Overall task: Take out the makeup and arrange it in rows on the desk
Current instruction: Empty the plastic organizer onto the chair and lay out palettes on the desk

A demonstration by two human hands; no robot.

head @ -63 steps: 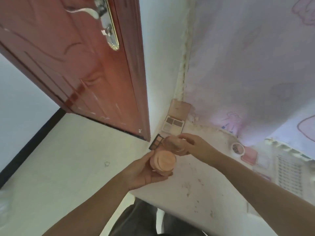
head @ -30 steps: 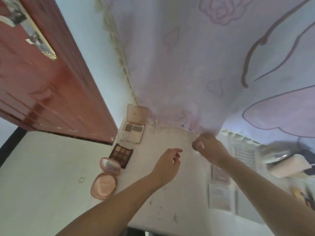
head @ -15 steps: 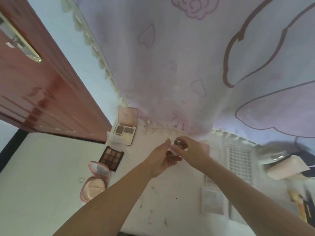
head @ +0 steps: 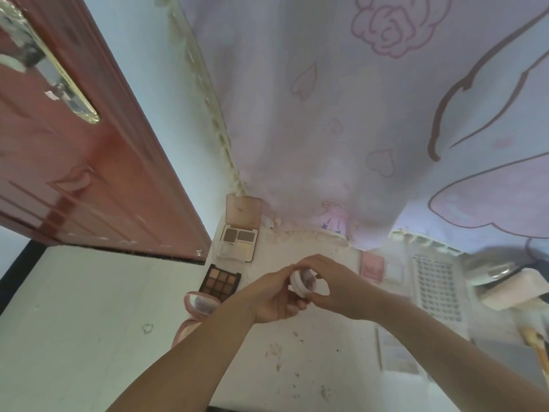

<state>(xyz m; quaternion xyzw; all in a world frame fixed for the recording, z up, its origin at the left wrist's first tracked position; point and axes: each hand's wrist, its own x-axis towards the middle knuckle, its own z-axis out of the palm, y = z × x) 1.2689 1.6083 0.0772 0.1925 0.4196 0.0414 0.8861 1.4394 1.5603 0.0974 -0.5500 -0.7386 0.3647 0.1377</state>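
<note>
Both hands meet over the middle of the white desk around a small round pink-white compact. My left hand grips it from below and my right hand curls over it from the right. Along the desk's left edge lie an open beige eyeshadow palette, a dark brown eyeshadow palette and an open pink powder compact, partly hidden by my left forearm. A pink case and a sheet of false lashes lie to the right.
A red-brown door stands open on the left, close to the desk corner. A lilac printed curtain hangs behind the desk. At the far right sit blurred items, among them a pale box. Flat clear packets lie under my right forearm.
The pink powder compact was set down at the desk's left edge. My right hand fetched a small round compact from the right, and both hands now hold it together.
</note>
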